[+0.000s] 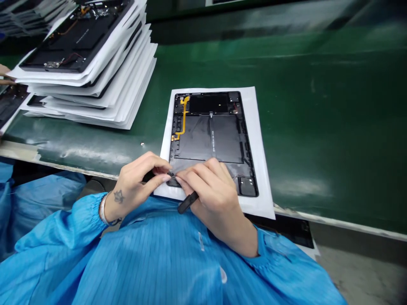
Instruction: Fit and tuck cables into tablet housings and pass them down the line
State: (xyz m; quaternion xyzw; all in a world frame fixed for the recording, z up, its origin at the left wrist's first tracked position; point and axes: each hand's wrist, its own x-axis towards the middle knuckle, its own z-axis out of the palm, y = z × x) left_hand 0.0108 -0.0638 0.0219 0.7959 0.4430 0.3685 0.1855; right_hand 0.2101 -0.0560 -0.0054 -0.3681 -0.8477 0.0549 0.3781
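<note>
An opened black tablet housing [222,140] lies on a white sheet [262,178], with a yellow flex cable [183,118] along its left side. Over the housing's lower left corner, my left hand [136,182] pinches at the edge; what its fingertips hold, if anything, is too small to make out. My right hand [213,190] is closed round a black tool [188,202], whose end sticks out below the palm. Its fingertips are close to those of my left hand, at the same corner.
A tall stack of housings [82,42] between white sheets [127,97] stands at the upper left of the green table [327,127]. Another person's hand [4,75] shows at the far left edge. Below the table's front edge lies another dark panel [292,231].
</note>
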